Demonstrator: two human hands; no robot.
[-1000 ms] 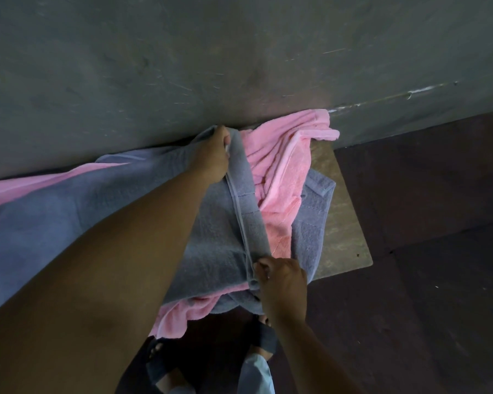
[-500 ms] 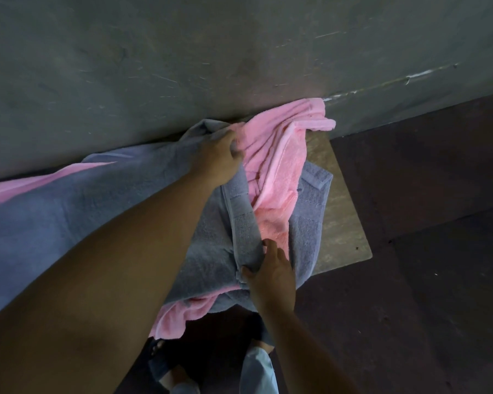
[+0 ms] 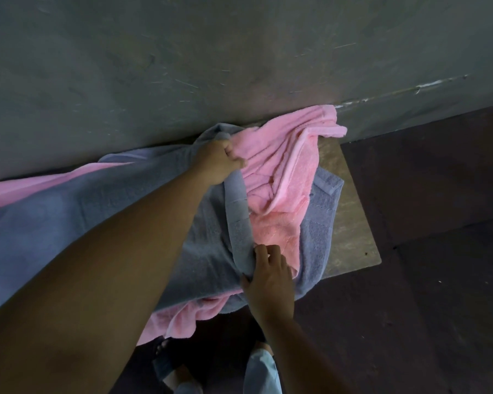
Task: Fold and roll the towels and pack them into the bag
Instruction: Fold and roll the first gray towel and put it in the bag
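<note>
Grey towel (image 3: pixel 97 223) edge runs from right hand (image 3: pixel 271 282) to left hand (image 3: pixel 218 162).

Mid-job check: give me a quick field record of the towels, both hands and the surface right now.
top towel: blue-grey terry towel, long edge folded over
under towel: pink terry towel, crumpled, showing at the right and the near edge
left hand: grips the fold's far end by the grey wall
right hand: pinches the fold's near end
surface: beige stone-look tabletop, seen right of the towels
bag: not in view
</note>
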